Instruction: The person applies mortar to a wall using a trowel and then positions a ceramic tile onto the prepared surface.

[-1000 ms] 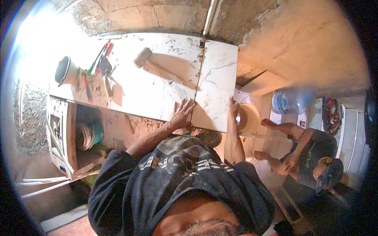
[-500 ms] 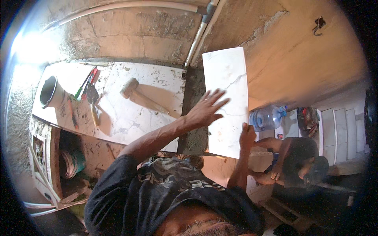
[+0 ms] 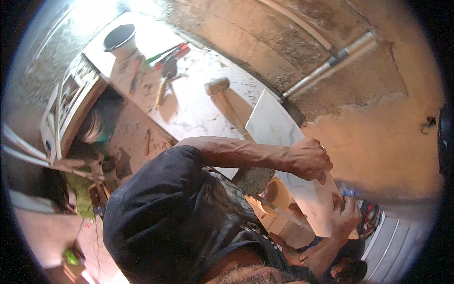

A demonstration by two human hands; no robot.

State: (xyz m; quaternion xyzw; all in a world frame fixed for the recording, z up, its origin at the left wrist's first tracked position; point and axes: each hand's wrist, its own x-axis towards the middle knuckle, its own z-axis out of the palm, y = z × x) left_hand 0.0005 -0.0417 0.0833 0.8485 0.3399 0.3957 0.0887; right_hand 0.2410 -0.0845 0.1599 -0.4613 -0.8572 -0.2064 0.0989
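A white marbled tile (image 3: 279,128) slants from the end of the worktop toward the lower right. My left arm reaches across it, and my left hand (image 3: 309,158) is closed over its far long edge, a ring on one finger. Closer to the tile's lower right end, my right hand (image 3: 347,215) grips the same edge, with the thumb on the face. Beneath the tile, a strip of grey wet mortar (image 3: 257,182) shows at the worktop's end. A mallet (image 3: 217,86) with a pale head lies on the tiled worktop (image 3: 189,111), its handle pointing toward the tile.
On the worktop stand a dark-mouthed bucket (image 3: 120,40), a trowel (image 3: 169,68) and red-handled pliers (image 3: 177,48). Below is a yellow bucket (image 3: 276,195). A pipe (image 3: 331,64) runs along the rough wall. Another person (image 3: 350,262) sits low at right, near pale steps (image 3: 392,241).
My left hand has gone from lying spread over the tile to gripping its far edge. The tile has tilted and turned, and my right hand has shifted along it. The view has rotated.
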